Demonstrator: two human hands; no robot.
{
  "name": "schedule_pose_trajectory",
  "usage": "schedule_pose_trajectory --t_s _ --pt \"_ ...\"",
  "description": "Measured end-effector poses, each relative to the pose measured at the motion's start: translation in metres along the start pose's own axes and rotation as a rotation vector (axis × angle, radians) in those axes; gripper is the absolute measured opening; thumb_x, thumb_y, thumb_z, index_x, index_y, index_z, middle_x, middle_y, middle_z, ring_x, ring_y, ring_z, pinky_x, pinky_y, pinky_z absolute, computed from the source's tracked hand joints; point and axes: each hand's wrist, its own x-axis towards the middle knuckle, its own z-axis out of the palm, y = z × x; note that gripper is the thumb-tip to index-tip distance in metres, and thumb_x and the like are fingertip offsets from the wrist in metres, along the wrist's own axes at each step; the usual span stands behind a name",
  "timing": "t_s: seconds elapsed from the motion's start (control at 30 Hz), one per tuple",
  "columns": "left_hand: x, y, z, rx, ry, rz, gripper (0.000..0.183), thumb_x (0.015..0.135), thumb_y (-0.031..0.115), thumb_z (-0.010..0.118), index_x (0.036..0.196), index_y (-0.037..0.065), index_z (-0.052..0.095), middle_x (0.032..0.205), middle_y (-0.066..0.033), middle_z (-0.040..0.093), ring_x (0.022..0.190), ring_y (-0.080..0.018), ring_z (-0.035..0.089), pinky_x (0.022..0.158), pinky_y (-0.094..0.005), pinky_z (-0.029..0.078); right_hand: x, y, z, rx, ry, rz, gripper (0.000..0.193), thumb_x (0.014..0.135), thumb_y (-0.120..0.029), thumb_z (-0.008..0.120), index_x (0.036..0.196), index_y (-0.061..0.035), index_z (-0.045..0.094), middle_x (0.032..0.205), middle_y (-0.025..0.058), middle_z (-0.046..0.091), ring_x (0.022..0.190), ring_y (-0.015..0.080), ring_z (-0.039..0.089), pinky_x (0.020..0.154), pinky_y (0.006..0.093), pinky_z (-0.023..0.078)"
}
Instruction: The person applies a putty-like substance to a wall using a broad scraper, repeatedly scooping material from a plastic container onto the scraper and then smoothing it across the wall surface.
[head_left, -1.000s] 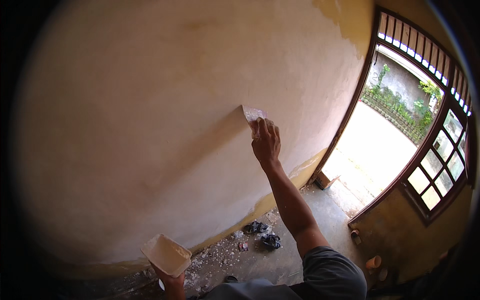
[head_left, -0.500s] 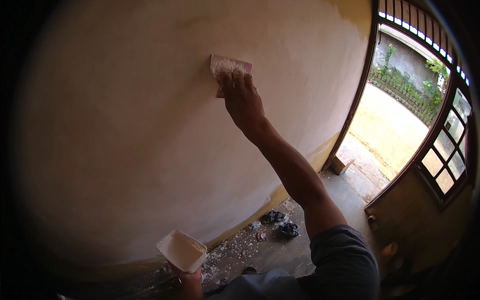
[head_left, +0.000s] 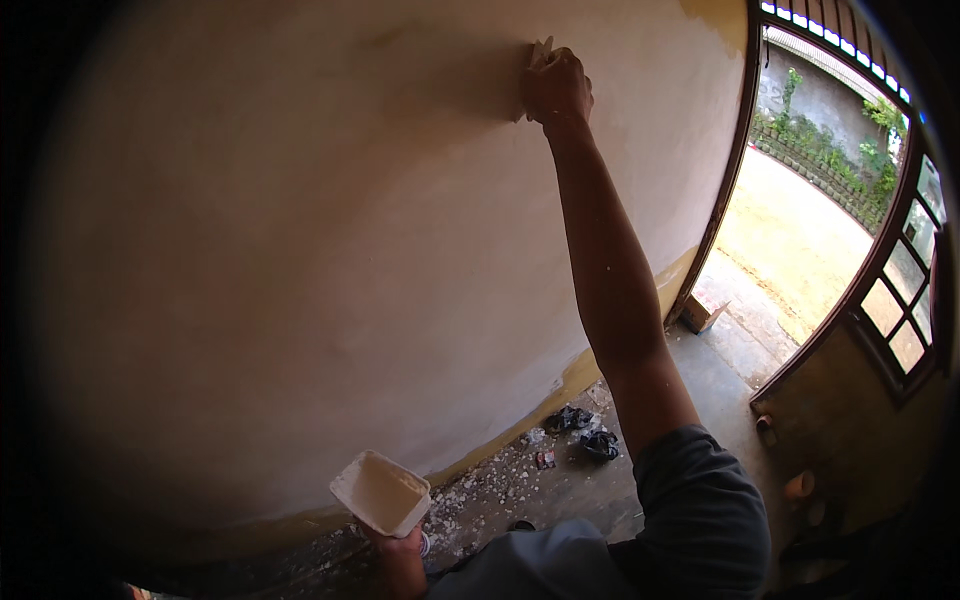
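My right hand is raised high on the pale, coated wall, fingers closed around a flat scraper. The scraper is seen nearly edge-on against the wall, and my hand covers most of it. Low down by the wall's foot, my left hand grips an open rectangular white tub from below. The tub is tilted so its inside shows, with off-white paste coating it.
White crumbs and black plastic bags litter the grey floor along the wall. A cardboard box sits by the open doorway to the right. Beyond it stands a paned window door. Cup-like containers lie at the lower right.
My right hand has moved up and to the right along the wall with the scraper, which has turned from face-on to edge-on. My left hand and the tub appear slightly further right.
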Motion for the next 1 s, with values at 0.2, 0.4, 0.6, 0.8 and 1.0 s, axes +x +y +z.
schedule_pose_trajectory --t_s 0.2,0.4,0.6,0.8,1.0 --pt "-0.003 0.0 0.0 0.002 0.033 0.008 0.056 0.095 0.056 0.048 0.134 0.017 0.055 0.132 -0.0041 0.06 0.121 -0.0308 0.057 0.101 -0.0566 0.045 -0.053 -0.036 0.018 -0.163 -0.111 -0.538 0.024 0.088 -0.014 0.057 0.11 -0.0046 0.057 0.098 0.0151 0.069 0.093 0.034 0.067 0.08 0.0467 0.052" --pt "0.0 -0.006 -0.006 -0.042 -0.057 0.116 0.057 0.095 0.056 0.048 0.136 0.017 0.053 0.132 -0.0048 0.06 0.122 -0.0304 0.056 0.103 -0.0573 0.044 -0.074 -0.044 0.008 -0.015 -0.063 -0.814 0.018 0.089 -0.008 0.06 0.107 -0.0093 0.062 0.099 0.015 0.069 0.09 0.0348 0.065 0.072 0.0473 0.053" --pt "0.002 -0.007 0.031 -0.134 -0.085 0.116 0.054 0.097 0.051 0.048 0.137 0.016 0.052 0.131 -0.0058 0.06 0.121 -0.0299 0.057 0.103 -0.0539 0.045 0.092 -0.163 -0.019 -0.08 0.531 -1.108 0.024 0.087 -0.014 0.06 0.108 -0.0178 0.071 0.104 0.012 0.071 0.096 0.0338 0.066 0.082 0.0458 0.054" --pt "-0.002 -0.008 0.026 -0.096 -0.077 0.125 0.051 0.098 0.048 0.048 0.134 0.012 0.054 0.127 -0.0055 0.062 0.117 -0.0275 0.06 0.1 -0.0505 0.048 0.094 -0.154 -0.021 -0.438 0.143 -1.161 0.023 0.086 -0.012 0.06 0.105 -0.0178 0.072 0.1 0.0115 0.072 0.096 0.0345 0.066 0.084 0.0453 0.053" --pt "0.003 -0.014 0.024 -0.091 -0.036 0.07 0.049 0.098 0.048 0.05 0.13 0.012 0.057 0.122 -0.0046 0.065 0.112 -0.0264 0.063 0.097 -0.047 0.051 0.065 -0.076 -0.011 -0.331 0.161 -1.316 0.02 0.078 -0.006 0.065 0.095 -0.0125 0.072 0.09 0.0101 0.072 0.087 0.0312 0.067 0.075 0.0436 0.053"
